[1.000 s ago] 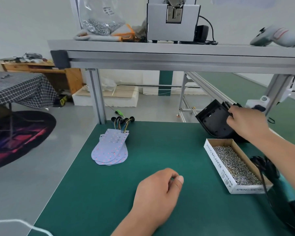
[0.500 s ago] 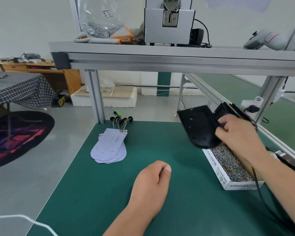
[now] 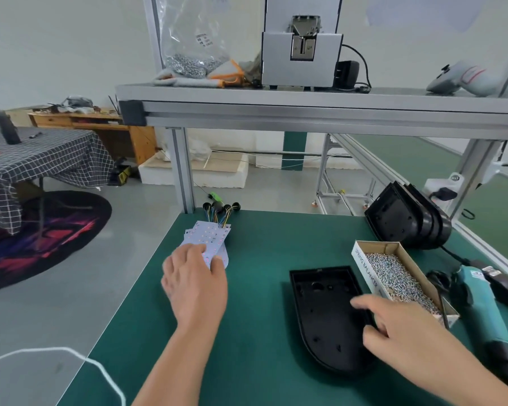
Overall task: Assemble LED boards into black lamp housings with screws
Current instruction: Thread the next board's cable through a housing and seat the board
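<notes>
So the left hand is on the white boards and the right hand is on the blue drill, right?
No. In the head view the right hand rests on the black case; the blue drill lies untouched. The left hand is on the white boards.

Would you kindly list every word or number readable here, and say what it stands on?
"SPRING BALANCER": on the side wall of the cardboard screw box.
Print on the plastic bag on the upper shelf: too small to read.
Label on the teal electric screwdriver: blurred, unreadable.
</notes>
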